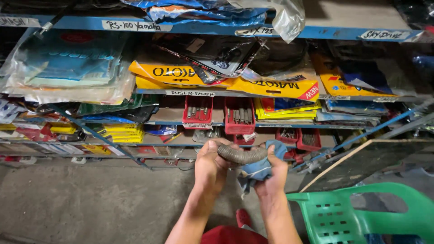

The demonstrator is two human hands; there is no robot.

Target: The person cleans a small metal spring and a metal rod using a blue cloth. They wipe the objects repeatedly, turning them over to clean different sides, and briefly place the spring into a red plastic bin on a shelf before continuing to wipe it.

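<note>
My left hand (211, 163) grips one end of a curved, grey ribbed rubber hose (242, 155) held out in front of me. My right hand (275, 168) holds a blue cloth (257, 170) pressed against the hose's other end. The cloth hangs down between my wrists. Both hands are raised in front of blue metal shelves.
Blue shelves (203, 28) carry yellow packets (271, 86), plastic-bagged parts and red bins (239, 118) of small metal pieces. A green plastic chair (357, 212) stands at the lower right, with a leaning board (361, 160) behind it. Bare concrete floor (90, 199) lies at the left.
</note>
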